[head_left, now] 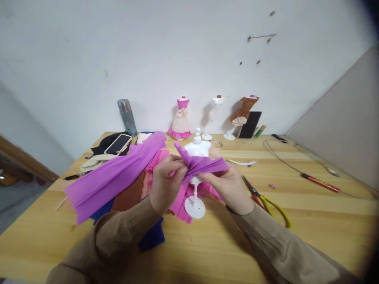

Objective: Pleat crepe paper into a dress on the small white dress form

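A strip of purple crepe paper (204, 165) wraps across the front of a small white dress form (197, 148). My left hand (168, 179) pinches the strip's left end in gathered folds. On the other side, my right hand (232, 185) has its thumb against the paper and its fingers behind the form, closed on the strip. The form stands upright, its round white base (194, 208) tilted toward me. Behind my left hand lie a long purple crepe sheet (118, 177) and pink crepe paper (181, 203).
Yellow-handled scissors (265, 201) lie right of my right hand. Farther right is a red-handled tool (321, 182) with a cord. Along the wall stand a dressed pink form (181, 118), a brown-dressed form (247, 108) and a flask (127, 117). A phone (118, 143) rests at left.
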A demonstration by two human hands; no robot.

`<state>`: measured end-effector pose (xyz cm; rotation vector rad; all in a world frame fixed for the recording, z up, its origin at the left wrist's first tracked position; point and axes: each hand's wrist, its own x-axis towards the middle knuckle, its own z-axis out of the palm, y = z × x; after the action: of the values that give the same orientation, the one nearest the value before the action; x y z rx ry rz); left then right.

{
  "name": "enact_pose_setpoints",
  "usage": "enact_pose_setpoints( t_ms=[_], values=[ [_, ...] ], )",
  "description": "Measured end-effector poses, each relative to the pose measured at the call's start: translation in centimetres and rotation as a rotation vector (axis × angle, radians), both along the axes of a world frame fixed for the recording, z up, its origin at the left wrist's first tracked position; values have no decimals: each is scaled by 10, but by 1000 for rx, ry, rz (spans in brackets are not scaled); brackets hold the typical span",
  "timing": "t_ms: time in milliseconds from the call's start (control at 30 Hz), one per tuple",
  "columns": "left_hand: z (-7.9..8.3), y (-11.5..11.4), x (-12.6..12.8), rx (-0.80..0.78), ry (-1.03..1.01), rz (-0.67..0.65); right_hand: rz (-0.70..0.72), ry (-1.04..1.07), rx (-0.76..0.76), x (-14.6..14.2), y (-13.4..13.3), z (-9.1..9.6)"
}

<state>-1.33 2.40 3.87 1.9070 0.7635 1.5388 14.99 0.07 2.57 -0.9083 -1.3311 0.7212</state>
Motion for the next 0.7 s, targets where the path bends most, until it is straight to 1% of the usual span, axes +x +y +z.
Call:
enact_pose_setpoints(
  t_ms=[133, 300, 400, 533, 700],
  values=[
    [-2, -6, 0, 8, -13, 28, -96, -150, 232, -2, -8, 9],
    [-6, -9, -4, -73, -71, -30, -156, -259, 372, -3, -21, 15],
    [-3, -12, -5, -60, -133, -27, -170, -290, 426, -3, -26, 17],
    [1, -16, -3, -83, -206, -47, -192, -322, 434, -4, -29, 19],
    [3, -19, -2, -30, -239, -74, -204, -324, 490, -5, -28, 18]
  ],
)
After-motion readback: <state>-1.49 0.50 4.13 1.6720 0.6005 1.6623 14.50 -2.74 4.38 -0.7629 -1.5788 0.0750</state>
